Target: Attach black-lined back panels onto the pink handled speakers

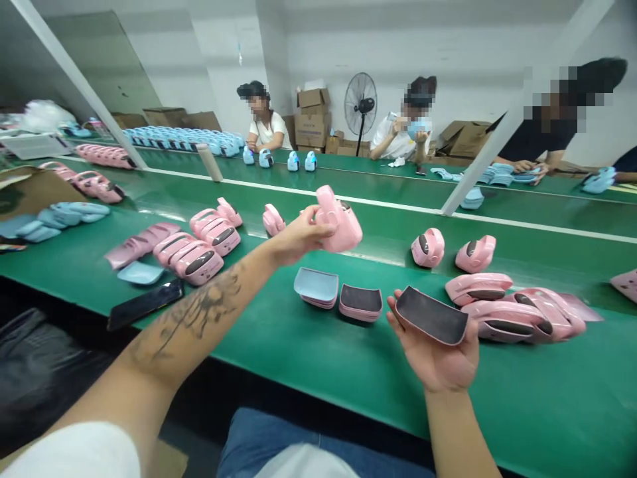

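Note:
My left hand (298, 234) is raised over the green belt, fingers closed around a pink plastic housing (339, 220). My right hand (438, 352) is palm up nearer to me and holds a curved pink panel with a dark inner face (432, 316). Just left of it on the belt lie a small stack of panels with a dark face on top (360, 302) and another with a pale blue face on top (316, 287). Pink shells (507, 309) are piled to the right of my right hand.
Several pink housings (199, 245) and a black phone (145, 303) lie at the left on the green conveyor belt (348, 372). Two pink units (450, 251) stand farther out. Pale blue parts (64, 216) sit far left. Three people sit across the far belt, with a fan (360, 106) and cardboard boxes (312, 119) behind.

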Demonstrator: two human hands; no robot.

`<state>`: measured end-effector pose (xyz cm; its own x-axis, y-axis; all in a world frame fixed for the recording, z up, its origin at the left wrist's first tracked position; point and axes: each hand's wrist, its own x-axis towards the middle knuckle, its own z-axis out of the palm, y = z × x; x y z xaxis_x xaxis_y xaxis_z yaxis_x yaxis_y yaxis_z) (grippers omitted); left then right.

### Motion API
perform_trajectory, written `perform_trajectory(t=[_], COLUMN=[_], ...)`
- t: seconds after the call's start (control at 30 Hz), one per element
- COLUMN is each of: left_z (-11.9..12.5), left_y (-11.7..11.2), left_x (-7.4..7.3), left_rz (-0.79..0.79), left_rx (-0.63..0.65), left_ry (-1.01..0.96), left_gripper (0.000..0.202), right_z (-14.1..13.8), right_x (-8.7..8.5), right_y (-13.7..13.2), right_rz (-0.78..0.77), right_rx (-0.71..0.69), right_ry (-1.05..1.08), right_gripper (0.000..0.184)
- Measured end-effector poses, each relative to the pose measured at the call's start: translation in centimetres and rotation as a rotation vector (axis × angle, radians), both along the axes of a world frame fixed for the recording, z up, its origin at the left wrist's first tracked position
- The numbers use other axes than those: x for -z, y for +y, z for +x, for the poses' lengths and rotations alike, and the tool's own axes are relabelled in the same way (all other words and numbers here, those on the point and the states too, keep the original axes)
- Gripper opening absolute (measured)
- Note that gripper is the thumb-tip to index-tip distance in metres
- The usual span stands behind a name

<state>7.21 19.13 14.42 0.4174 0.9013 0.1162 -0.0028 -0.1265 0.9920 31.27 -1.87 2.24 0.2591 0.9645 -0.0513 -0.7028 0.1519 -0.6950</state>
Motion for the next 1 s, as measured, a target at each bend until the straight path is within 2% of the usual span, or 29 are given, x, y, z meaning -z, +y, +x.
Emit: perform_trajectory(t=[0.03,0.07,0.13,0.2,0.27,0.33,0.47,0.57,0.8,1.0], left_z=[-1.5,-2.9,-4.9,-6.2,-6.7,-6.7,-6.0,-5.9,-6.4,-5.9], left_y=[-2.6,-5.4,-10.9,-15.6,-18.9,-20.9,-22.0,-22.2,-22.9,-23.2], left_x=[0.9,2.2,5.4,8.7,11.2,12.6,12.7,12.8,14.9,15.3], left_rz=[-0.104,-0.202,-0.378,-0.511,-0.541,-0.494,-0.412,-0.418,-0.436,-0.473], left_rx=[0.148,0.196,0.114,0.023,0.021,0.063,0.161,0.167,0.142,0.108], left_ry=[-0.159,-0.295,-0.466,-0.52,-0.516,-0.489,-0.458,-0.444,-0.52,-0.52], left_gripper=[0.073,0.072,0.062,0.06,0.067,0.08,0.098,0.102,0.099,0.092], right_z=[-0.8,-1.7,-3.5,-5.4,-7.2,-9.0,-11.9,-13.1,-13.2,-13.0], right_x=[-0.1,0.0,0.5,1.2,1.8,1.9,1.4,1.1,2.1,2.7], right_y=[-0.6,-1.3,-2.7,-4.0,-4.9,-5.7,-6.5,-6.5,-6.4,-6.7], right_rz=[-0.012,-0.027,-0.058,-0.105,-0.163,-0.219,-0.258,-0.187,-0.103,-0.122], right_rx=[-0.029,-0.066,-0.126,-0.15,-0.152,-0.173,-0.185,-0.164,-0.252,-0.282], right_ry=[-0.018,-0.047,-0.15,-0.31,-0.496,-0.663,-0.912,-1.06,-1.196,-1.233], right_gripper=[0.088,0.088,0.084,0.078,0.08,0.087,0.099,0.104,0.099,0.106])
